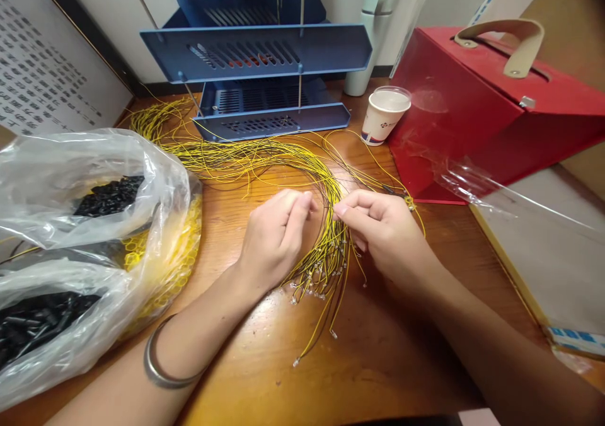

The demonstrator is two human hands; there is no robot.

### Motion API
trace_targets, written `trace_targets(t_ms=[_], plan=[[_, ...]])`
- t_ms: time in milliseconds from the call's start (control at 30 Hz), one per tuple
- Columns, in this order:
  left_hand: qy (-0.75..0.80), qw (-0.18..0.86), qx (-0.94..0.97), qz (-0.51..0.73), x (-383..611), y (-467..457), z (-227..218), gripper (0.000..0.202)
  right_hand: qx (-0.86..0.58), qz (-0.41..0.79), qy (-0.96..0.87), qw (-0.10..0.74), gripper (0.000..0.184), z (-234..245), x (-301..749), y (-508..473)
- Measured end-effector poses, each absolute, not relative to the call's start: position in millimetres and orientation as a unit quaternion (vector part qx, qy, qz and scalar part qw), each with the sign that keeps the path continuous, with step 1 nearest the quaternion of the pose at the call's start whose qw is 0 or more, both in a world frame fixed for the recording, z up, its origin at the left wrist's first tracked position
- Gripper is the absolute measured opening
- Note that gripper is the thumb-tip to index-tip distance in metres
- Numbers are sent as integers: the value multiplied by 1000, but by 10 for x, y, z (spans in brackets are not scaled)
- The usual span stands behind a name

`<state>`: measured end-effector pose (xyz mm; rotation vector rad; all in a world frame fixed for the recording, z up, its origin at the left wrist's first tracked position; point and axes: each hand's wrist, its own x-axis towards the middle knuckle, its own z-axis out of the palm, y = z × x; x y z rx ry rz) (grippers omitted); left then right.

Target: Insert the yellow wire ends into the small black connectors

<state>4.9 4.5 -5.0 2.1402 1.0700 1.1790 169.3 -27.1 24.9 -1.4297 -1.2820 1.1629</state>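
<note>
A long bundle of thin yellow and black wires (265, 152) runs across the wooden table and bends toward me, its ends carrying small clear tips (316, 281). On the left of the bend is my left hand (278, 234), fingers curled and thumb pressed to the forefinger; what it pinches, if anything, is too small to make out. My right hand (382, 230) lies against the bundle's right side, thumb and forefinger pinched at the wires. Its other fingers are curled and partly hidden. Whether it grips one wire or several cannot be seen.
Plastic bags (161, 155) of small black pieces (113, 196) and yellow netting (165, 256) stand at the left. Behind is a blue two-tier tray rack (255, 51). A paper cup (385, 114), a pale flask (368, 48) and a red box (454, 111) with a beige handle stand at the back right.
</note>
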Motion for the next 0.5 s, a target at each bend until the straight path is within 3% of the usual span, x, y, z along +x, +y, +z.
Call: trace_targets(t_ms=[100, 300, 500], plan=[[385, 191, 759, 489, 47, 53, -29, 15, -580, 489, -491, 428, 22, 239, 1702, -265], [256, 122, 821, 496, 32, 33, -15, 24, -551, 534, -460, 447, 16, 216, 1717, -236], [260, 97, 829, 485, 26, 51, -35, 22, -531, 565, -441, 452, 13, 219, 1716, -231]])
